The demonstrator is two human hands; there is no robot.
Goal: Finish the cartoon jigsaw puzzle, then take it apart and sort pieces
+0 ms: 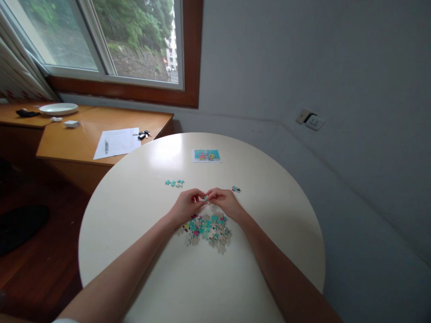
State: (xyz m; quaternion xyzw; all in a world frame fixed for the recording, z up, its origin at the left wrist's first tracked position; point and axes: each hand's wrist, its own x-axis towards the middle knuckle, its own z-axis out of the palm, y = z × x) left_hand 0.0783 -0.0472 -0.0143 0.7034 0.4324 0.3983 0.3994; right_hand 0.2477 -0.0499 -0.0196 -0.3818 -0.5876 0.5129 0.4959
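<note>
Both hands meet above the middle of a round white table (134,224), holding one small teal puzzle piece (205,198) between them. The left hand (188,203) pinches it from one side with thumb and fingertips, the fingers curled inward. The right hand (225,201) pinches it from the other side, its fingers pressed close together and pointing at the left. How much of the piece each hand grips is too small to tell.

Just below the hands, between the forearms, lies a loose pile of puzzle pieces (205,228) — some teal, some pink, many showing a pale grey side. Beyond the left hand a few teal pieces (173,183) lie in a short row; beyond the right hand sits a small cluster of pieces (236,189), partly dark. Farther up the table, a picture card (206,155) lies flat, teal with pink and yellow figures.

To the left stands a wooden desk (74,146) bearing a sheet of paper (121,140) with a pen (107,146) on it, keys (144,134) at the sheet's edge, a small white box (72,124) and a white plate (58,108).
</note>
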